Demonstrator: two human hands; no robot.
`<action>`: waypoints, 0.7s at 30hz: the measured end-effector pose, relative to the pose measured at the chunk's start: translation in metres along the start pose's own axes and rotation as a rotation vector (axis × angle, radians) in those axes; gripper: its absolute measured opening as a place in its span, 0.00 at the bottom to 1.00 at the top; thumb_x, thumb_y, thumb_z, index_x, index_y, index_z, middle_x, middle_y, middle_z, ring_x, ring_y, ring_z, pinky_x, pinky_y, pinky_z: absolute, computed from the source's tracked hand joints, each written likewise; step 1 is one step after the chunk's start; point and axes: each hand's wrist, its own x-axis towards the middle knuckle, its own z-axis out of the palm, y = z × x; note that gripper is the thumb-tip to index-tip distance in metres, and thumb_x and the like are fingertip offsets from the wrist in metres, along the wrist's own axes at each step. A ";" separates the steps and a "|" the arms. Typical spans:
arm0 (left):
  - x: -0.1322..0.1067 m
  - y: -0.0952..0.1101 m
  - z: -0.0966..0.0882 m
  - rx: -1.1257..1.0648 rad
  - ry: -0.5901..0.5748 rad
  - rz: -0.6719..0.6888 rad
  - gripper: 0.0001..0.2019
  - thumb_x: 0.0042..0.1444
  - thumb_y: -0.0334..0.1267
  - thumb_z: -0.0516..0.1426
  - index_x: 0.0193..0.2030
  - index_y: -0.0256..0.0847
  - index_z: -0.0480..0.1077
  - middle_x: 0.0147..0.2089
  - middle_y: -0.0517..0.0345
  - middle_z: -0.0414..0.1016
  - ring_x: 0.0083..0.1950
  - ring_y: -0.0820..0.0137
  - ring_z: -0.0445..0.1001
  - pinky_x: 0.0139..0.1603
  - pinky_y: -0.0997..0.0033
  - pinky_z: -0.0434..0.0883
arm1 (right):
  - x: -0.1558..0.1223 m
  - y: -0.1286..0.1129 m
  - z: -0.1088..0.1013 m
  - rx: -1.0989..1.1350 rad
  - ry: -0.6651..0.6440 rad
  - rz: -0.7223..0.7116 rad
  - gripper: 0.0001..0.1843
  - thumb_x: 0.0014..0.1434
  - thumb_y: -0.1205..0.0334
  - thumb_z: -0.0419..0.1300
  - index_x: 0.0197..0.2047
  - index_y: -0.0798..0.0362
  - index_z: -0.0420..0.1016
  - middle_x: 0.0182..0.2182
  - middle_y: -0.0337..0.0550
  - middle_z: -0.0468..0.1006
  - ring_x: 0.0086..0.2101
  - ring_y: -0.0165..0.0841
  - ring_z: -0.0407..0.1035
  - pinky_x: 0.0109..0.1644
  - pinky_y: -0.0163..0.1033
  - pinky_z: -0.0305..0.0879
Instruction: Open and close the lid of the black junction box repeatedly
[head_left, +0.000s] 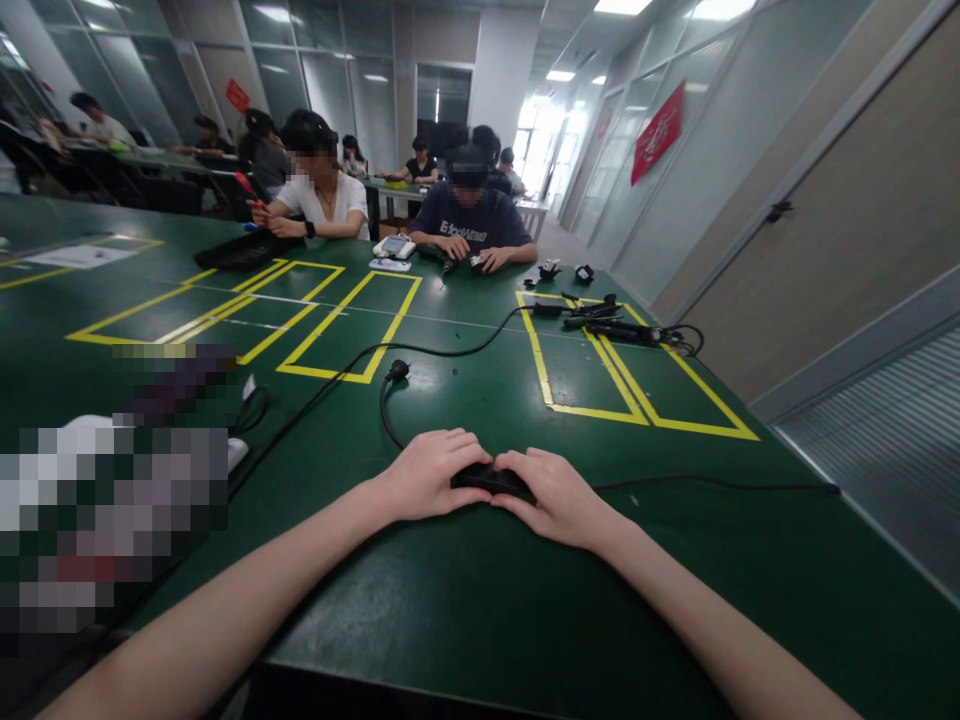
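Both of my hands rest low over the green table, wrapped round the two ends of a black block (491, 480) that looks like a power adapter. My left hand (439, 472) grips its left end, and my right hand (553, 492) closes on the right end, the thumbs nearly meeting at the near side. A short cord with a black plug (398, 371) comes out from behind the left hand and lies on the table. From beside the right hand a thin black cord (712, 481) runs to the table's right edge. The fingers hide much of the block.
A long black cable (427, 350) crosses the table to a heap of black parts (615, 328) at the right. Yellow tape (367, 380) marks rectangles. Two people sit opposite, one near a black tray (244, 250), the other handling small parts. Pixelated items lie at the left.
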 end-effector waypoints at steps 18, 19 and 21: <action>0.000 0.001 -0.008 0.142 0.314 0.093 0.16 0.71 0.39 0.55 0.63 0.39 0.69 0.66 0.41 0.72 0.69 0.53 0.68 0.69 0.45 0.65 | -0.017 0.061 -0.021 0.051 0.587 0.262 0.20 0.65 0.50 0.64 0.57 0.49 0.73 0.43 0.48 0.81 0.38 0.41 0.76 0.40 0.43 0.72; 0.000 0.001 -0.007 0.147 0.314 0.131 0.15 0.71 0.38 0.54 0.61 0.39 0.70 0.65 0.41 0.73 0.69 0.54 0.68 0.69 0.46 0.65 | -0.021 0.073 -0.027 0.092 0.716 0.376 0.21 0.63 0.48 0.65 0.54 0.49 0.73 0.42 0.47 0.80 0.38 0.41 0.76 0.40 0.43 0.72; 0.000 0.002 -0.004 0.123 0.253 0.197 0.12 0.71 0.37 0.54 0.56 0.39 0.73 0.60 0.44 0.77 0.67 0.57 0.71 0.67 0.51 0.68 | -0.031 0.099 -0.039 0.178 0.966 0.552 0.26 0.58 0.42 0.67 0.51 0.51 0.71 0.38 0.45 0.79 0.35 0.39 0.74 0.38 0.42 0.71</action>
